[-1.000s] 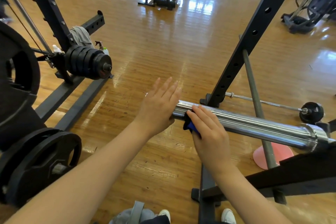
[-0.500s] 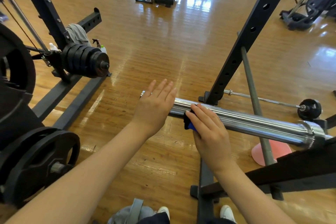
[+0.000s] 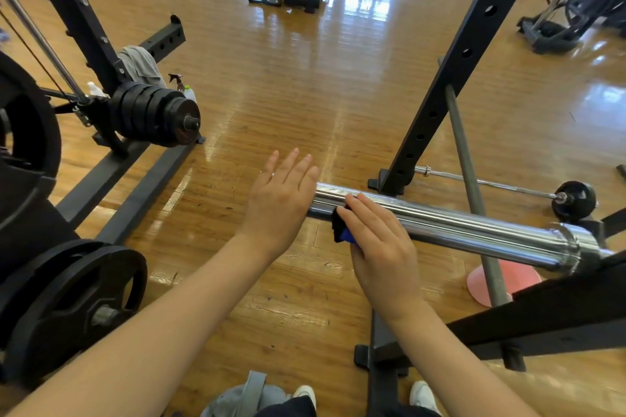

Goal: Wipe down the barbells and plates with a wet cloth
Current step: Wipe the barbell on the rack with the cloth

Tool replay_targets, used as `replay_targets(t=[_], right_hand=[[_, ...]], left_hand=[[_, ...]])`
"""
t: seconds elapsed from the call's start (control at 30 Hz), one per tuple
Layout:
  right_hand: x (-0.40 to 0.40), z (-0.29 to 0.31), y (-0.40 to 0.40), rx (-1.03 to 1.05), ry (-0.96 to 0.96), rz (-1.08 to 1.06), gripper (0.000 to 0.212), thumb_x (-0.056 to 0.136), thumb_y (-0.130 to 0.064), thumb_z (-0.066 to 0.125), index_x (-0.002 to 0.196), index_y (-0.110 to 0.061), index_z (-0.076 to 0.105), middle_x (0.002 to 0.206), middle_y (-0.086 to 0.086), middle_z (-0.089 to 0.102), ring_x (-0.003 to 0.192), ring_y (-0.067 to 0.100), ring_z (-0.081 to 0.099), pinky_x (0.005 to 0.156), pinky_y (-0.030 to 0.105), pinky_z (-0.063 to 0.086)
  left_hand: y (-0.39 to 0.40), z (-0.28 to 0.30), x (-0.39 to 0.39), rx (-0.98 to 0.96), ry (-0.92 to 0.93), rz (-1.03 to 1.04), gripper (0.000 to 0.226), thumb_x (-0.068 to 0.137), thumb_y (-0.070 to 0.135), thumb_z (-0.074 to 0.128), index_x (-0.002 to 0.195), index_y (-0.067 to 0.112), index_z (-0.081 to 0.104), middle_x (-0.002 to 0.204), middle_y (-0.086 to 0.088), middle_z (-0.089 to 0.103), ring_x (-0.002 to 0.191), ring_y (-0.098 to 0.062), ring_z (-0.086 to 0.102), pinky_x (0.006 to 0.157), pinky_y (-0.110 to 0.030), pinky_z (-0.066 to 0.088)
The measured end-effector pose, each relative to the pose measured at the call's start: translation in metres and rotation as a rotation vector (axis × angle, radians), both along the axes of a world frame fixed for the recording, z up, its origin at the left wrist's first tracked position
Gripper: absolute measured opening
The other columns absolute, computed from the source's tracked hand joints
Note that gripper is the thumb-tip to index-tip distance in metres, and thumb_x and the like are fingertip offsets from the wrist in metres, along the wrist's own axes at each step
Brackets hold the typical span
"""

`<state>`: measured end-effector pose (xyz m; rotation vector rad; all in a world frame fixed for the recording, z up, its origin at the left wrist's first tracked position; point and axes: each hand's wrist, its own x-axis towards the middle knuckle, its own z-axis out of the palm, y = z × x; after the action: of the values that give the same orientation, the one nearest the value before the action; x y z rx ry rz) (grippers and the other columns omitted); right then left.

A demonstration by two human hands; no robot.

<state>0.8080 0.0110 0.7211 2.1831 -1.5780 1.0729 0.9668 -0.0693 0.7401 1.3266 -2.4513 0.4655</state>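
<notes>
Head camera shows the right hand pressing a dark blue cloth on the chrome barbell sleeve, fingers curled over it near the free end. Compared with one second ago, this grip sits at almost the same place, so the wiping advances little. The left hand stays flat with straight fingers against the sleeve end, probably steadying it. Black plates on the left rack wait untouched.

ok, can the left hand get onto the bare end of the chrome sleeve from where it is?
Probably yes. The left hand is open, fingers straight, right at the end of the chrome sleeve. The right hand, pressing the cloth, sits further along, so that end looks free.
</notes>
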Motion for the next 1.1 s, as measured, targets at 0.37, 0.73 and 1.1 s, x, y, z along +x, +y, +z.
replay_targets(t=[0.37, 0.73, 1.1], right_hand=[[0.011, -0.001, -0.014, 0.034, 0.117, 0.056, 0.039, 0.087, -0.004, 0.049, 0.123, -0.006, 0.061, 0.131, 0.012, 0.057, 0.128, 0.023, 0.044, 0.11, 0.036, 0.031], [0.027, 0.002, -0.002, 0.049, 0.035, 0.015, 0.039, 0.086, -0.003, 0.05, 0.123, -0.005, 0.061, 0.13, 0.013, 0.058, 0.125, 0.025, 0.049, 0.108, 0.04, 0.036], [-0.004, -0.002, 0.002, 0.027, 0.059, -0.044, 0.041, 0.083, 0.002, 0.055, 0.123, -0.005, 0.06, 0.132, 0.013, 0.055, 0.126, 0.027, 0.048, 0.109, 0.041, 0.034]], left_hand=[[0.001, -0.001, 0.004, 0.014, 0.009, 0.004, 0.078, 0.067, 0.01, 0.079, 0.136, 0.006, 0.044, 0.139, -0.015, 0.049, 0.132, -0.033, 0.041, 0.113, -0.049, 0.017], [-0.001, -0.015, 0.0, -0.12, 0.166, -0.023, 0.03, 0.085, 0.008, 0.047, 0.115, 0.009, 0.055, 0.131, -0.015, 0.057, 0.124, -0.035, 0.051, 0.11, -0.046, 0.021], [0.005, -0.002, 0.001, 0.041, 0.05, 0.101, 0.092, 0.057, 0.001, 0.081, 0.139, 0.006, 0.041, 0.147, -0.022, 0.036, 0.138, -0.041, 0.028, 0.114, -0.043, 0.005]])
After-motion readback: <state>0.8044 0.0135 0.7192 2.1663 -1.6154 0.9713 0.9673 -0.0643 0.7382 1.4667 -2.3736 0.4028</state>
